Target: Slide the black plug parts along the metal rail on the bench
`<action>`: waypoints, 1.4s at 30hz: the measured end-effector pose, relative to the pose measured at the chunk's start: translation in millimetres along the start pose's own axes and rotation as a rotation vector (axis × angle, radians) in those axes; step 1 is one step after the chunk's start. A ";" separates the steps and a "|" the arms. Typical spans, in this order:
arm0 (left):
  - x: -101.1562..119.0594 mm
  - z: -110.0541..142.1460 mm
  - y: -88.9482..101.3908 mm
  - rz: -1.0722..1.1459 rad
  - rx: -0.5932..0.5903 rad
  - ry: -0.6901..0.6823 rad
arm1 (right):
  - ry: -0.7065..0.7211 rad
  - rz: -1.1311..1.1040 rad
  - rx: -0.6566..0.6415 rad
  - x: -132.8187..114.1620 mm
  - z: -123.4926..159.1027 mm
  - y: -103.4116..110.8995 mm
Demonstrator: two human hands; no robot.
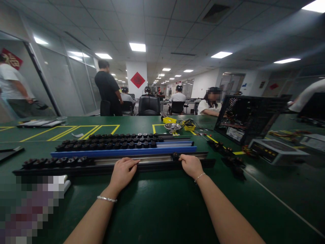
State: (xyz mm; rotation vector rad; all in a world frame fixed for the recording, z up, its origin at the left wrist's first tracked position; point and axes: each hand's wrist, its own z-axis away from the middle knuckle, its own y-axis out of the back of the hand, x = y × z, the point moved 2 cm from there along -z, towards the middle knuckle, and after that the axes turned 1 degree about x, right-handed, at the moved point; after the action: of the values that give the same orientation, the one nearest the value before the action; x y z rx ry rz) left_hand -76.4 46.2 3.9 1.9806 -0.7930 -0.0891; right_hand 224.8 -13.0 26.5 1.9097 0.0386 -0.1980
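Note:
A long black rail with a shiny metal channel lies across the green table in front of me. My left hand is closed over its front edge near the middle, index finger along the channel. Near the rail's right end, my right hand pinches a small black round module, which looks like a plug socket and sits at the channel. Several similar black modules are lined up in the left part of the same rail. Behind it, a blue rail carries more rows of them.
Loose black modules lie to the right, near a grey power supply box and an open computer case. Farther back are a metal bowl and a yellow tray. A person sits across the table.

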 end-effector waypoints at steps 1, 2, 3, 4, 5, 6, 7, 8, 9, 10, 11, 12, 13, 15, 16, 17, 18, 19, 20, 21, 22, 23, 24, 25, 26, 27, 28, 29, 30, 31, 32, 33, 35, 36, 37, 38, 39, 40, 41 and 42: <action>0.1 0.0 0.1 0.000 0.000 0.002 | -0.005 0.004 0.000 0.4 -0.1 0.2; 0.3 0.0 0.3 0.001 0.000 0.004 | -0.012 0.009 0.002 0.9 -0.3 0.3; 0.5 0.0 0.5 0.001 0.001 0.003 | -0.017 0.012 0.004 1.4 -0.5 0.4; 0.7 0.0 0.7 0.003 0.000 0.002 | -0.020 0.013 0.005 1.9 -0.6 0.4; 0.9 0.0 0.9 0.004 0.000 0.001 | -0.020 0.014 0.007 2.5 -0.8 0.3; 1.0 0.0 1.1 0.006 -0.001 0.000 | -0.019 0.013 0.009 3.0 -0.9 0.0; 1.2 -0.1 1.3 0.008 -0.003 -0.002 | -0.018 0.014 0.010 3.7 -1.0 -0.3; 1.3 -0.1 1.4 0.009 -0.003 -0.003 | -0.018 0.017 0.012 4.3 -1.1 -0.8; 1.4 -0.1 1.5 0.010 -0.002 -0.004 | -0.019 0.020 0.013 5.0 -1.1 -1.3; 1.5 -0.1 1.5 0.011 -0.002 -0.005 | -0.021 0.021 0.016 5.7 -1.2 -1.7; 1.6 -0.1 1.5 0.011 -0.001 -0.006 | -0.022 0.021 0.021 6.4 -1.2 -2.1; 1.6 0.0 1.4 0.011 0.001 -0.006 | -0.024 0.018 0.027 7.0 -1.2 -2.3; 1.7 0.1 1.4 0.010 0.003 -0.006 | -0.026 0.015 0.033 7.7 -1.2 -2.4; 1.7 0.2 1.3 0.008 0.006 -0.006 | -0.028 0.008 0.043 8.8 -1.2 -2.4; 1.6 0.2 1.3 0.007 0.006 -0.007 | -0.030 0.005 0.046 9.3 -1.2 -2.4; 1.6 0.2 1.2 0.007 0.007 -0.007 | -0.032 0.004 0.047 9.7 -1.3 -2.3; 1.4 0.1 1.2 0.008 0.007 -0.007 | -0.034 0.002 0.046 10.1 -1.4 -2.2; 1.3 0.1 1.2 0.008 0.006 -0.007 | -0.038 0.000 0.045 10.5 -1.4 -2.1; 1.0 0.0 1.1 0.009 0.004 -0.005 | -0.042 -0.001 0.043 10.9 -1.5 -2.0; 0.8 0.0 1.0 0.010 0.002 -0.003 | -0.047 -0.002 0.042 11.3 -1.5 -1.9; 0.5 -0.1 0.8 0.011 0.000 -0.001 | -0.051 -0.003 0.043 11.6 -1.6 -1.8; 0.2 -0.1 0.6 0.011 0.000 0.002 | -0.052 -0.004 0.044 11.9 -1.6 -1.7; 0.0 -0.1 0.3 0.011 0.000 0.002 | -0.053 -0.004 0.046 12.2 -1.7 -1.7; -0.2 -0.1 0.1 0.010 0.001 0.002 | -0.053 -0.005 0.049 12.4 -1.7 -1.7; -0.3 -0.1 -0.1 0.009 0.004 0.001 | -0.053 -0.006 0.052 12.6 -1.7 -1.8; -0.4 -0.1 -0.3 0.008 0.006 -0.001 | -0.052 -0.007 0.056 12.7 -1.7 -1.9; -0.5 -0.1 -0.4 0.007 0.008 -0.002 | -0.053 -0.009 0.059 12.9 -1.7 -2.1; -0.5 -0.1 -0.6 0.005 0.009 -0.001 | -0.054 -0.009 0.061 13.2 -1.7 -2.4; -0.6 -0.1 -0.6 0.004 0.008 -0.001 | -0.055 -0.008 0.061 13.5 -1.6 -2.6; -0.7 -0.1 -0.7 0.003 0.007 0.001 | -0.055 -0.005 0.060 13.9 -1.6 -2.9; -0.8 -0.2 -0.7 0.002 0.005 0.001 | -0.055 -0.003 0.058 14.3 -1.6 -3.1; -0.8 -0.2 -0.6 0.001 0.004 0.001 | -0.055 -0.001 0.057 14.9 -1.7 -3.2; -0.6 -0.2 -0.4 0.001 0.004 -0.001 | -0.057 0.000 0.058 16.1 -1.8 -3.2; -0.4 -0.2 -0.3 0.002 0.007 -0.004 | -0.057 0.000 0.060 16.8 -1.9 -3.1; -0.1 -0.2 -0.1 0.002 0.010 -0.006 | -0.058 0.001 0.063 17.4 -1.9 -3.0; 0.2 -0.2 0.0 0.002 0.012 -0.007 | -0.059 0.003 0.066 18.0 -1.9 -2.9; 0.5 -0.3 0.2 0.002 0.014 -0.007 | -0.060 0.006 0.069 18.6 -1.9 -2.8; 0.8 -0.3 0.3 0.002 0.015 -0.006 | -0.059 0.008 0.072 19.1 -1.9 -2.8; 1.0 -0.3 0.4 0.001 0.013 -0.005 | -0.059 0.008 0.074 19.7 -1.8 -2.9; 1.2 -0.3 0.5 0.001 0.011 -0.003 | -0.059 0.008 0.078 20.4 -1.7 -3.0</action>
State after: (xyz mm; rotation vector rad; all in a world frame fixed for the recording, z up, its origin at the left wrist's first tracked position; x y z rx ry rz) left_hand -75.6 45.6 4.8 1.9905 -0.7976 -0.0871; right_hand 244.7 -11.8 21.1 1.9801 -0.0162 -0.2534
